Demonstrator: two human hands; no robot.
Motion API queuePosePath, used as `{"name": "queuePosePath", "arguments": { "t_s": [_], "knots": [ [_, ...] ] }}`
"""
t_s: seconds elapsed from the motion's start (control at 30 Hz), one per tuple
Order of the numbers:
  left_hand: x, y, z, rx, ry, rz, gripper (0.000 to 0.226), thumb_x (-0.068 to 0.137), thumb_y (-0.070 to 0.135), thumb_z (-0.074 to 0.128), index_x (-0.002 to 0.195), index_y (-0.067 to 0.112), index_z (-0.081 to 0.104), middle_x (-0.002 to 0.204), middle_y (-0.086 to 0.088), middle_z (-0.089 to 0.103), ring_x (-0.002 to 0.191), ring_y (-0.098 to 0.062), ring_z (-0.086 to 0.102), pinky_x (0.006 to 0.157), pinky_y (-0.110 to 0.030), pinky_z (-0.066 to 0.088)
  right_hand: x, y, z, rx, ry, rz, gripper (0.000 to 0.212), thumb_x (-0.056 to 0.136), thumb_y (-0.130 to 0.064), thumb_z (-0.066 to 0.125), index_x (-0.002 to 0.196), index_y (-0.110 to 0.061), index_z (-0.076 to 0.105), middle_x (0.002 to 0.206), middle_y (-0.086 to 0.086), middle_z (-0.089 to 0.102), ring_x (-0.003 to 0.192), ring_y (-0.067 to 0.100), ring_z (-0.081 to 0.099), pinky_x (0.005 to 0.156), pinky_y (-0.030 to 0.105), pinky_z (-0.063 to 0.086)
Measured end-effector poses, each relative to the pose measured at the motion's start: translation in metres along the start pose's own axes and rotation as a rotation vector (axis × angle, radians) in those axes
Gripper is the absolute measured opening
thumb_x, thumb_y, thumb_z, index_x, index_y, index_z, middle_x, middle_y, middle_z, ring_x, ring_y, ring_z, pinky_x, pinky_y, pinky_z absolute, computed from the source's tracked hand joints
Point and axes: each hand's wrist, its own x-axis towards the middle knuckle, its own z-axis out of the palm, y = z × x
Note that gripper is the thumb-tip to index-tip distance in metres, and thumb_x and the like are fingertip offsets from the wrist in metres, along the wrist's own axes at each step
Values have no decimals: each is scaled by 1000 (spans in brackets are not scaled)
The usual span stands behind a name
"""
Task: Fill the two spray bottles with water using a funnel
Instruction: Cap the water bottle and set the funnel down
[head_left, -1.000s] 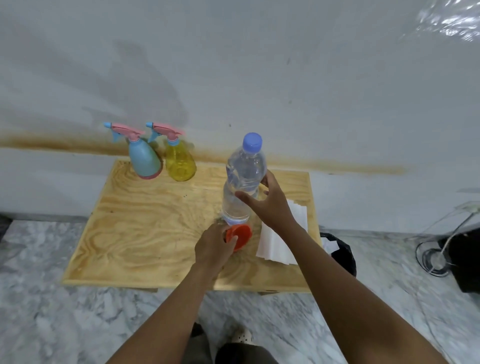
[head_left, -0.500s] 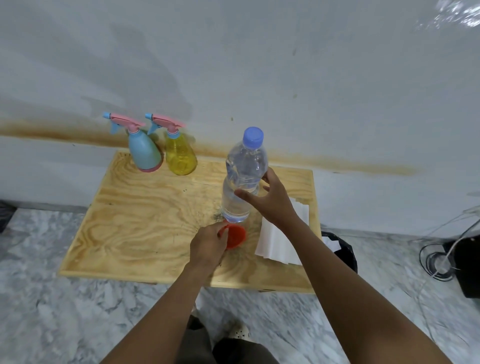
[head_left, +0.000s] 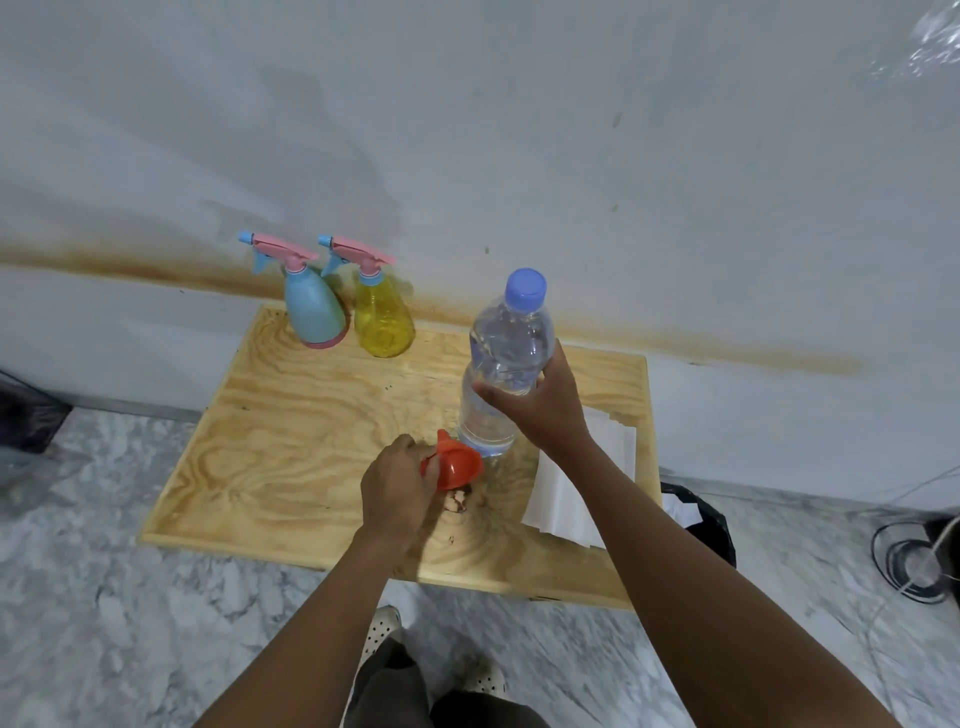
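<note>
Step in hand, as judged: taking up the tools, with no filling begun. Funnel (head_left: 457, 467): orange, tilted, spout up, at the near middle of the table (head_left: 291, 441), just beside the foot of the bottle (head_left: 501, 358); whether it is clear of the wood cannot be told. Bottle: clear, upright, nearly full, blue cap (head_left: 526, 288) on. Blue sprayer (head_left: 311, 306) and yellow sprayer (head_left: 382, 322): side by side at the far left edge by the wall, well apart from both hands, pink heads on. Tissues (head_left: 571, 493): under the right forearm. Doing it well: keep the bottle upright while capped, set both tools down near the sprayers, and take a spray head off first, since the funnel needs an open neck to seat in; turn the spout downward only then. Left hand (head_left: 397, 480): fingers curled around the funnel's rim, holding it; the fingertips are hidden behind the hand. Right hand (head_left: 540, 410): wrapped around the bottle's middle, thumb (head_left: 488, 391) across the front, fingers spread only as wide as the bottle's body
</note>
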Motion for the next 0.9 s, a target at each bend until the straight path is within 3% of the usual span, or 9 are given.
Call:
{"name": "queuePosePath", "arguments": {
  "t_s": [0.13,0.33,0.53,0.67,0.9],
  "knots": [
    [6,-3,-15,-11,55,-23,20,96,27,59,98,22,78,80,5,53,72,-16,54,52,-26,30,-1,1,1,-33,60,-39,81,60,-44,88,129,-22,51,117,-7,65,107,10,63,88,32,56],
    [30,-5,-36,-111,160,28,13,92,16,68,98,11,78,83,-1,61,70,-20,59,58,-27,39,1,0,-3,-51,159,-70,73,64,-33,91,124,-20,52,110,-7,65,100,7,64,84,30,57],
    [75,-1,-44,-144,168,114,8,91,10,67,90,9,74,76,8,47,62,-11,48,51,-18,33,16,-10,-1,-50,241,-31,74,63,-36,92,124,-25,52,111,-12,65,100,2,64,84,25,54],
    [110,-1,-38,-35,134,208,11,88,11,66,77,10,66,77,6,46,66,-17,49,51,-29,30,37,-16,2,-77,294,-29,75,62,-35,93,123,-27,50,111,-10,64,101,6,64,83,24,54],
    [161,-6,-4,91,59,430,13,71,2,81,81,4,74,84,-11,67,66,-31,65,50,-28,46,75,-13,5,-116,369,15,72,61,-35,93,119,-21,51,106,-8,61,96,10,63,81,24,52]
  ]
}}
